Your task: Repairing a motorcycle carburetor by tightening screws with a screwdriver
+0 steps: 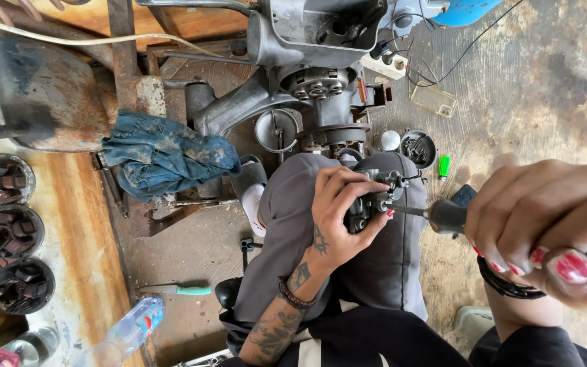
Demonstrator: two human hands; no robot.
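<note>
My left hand [338, 217] wraps the small metal part [374, 197], so I can't see its near side. Screwdriver [443, 216]: tip buried in the part, handle hidden in my right hand [545, 228], which is close to the lens, blurred and cut by the right edge. Far left of both hands, the lowest round parts tray [18, 285] is too cluttered to read. Plastic bottle [127, 333] cut off at the bottom edge.

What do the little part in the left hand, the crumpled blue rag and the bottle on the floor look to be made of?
The small part in the left hand looks like cast metal, dull grey and grimy. The rag seems worn denim: faded blue, creased and stained. The bottle appears to be clear plastic, see-through with a bluish tint. The right hand holds a screwdriver with a steel-looking shaft.
</note>
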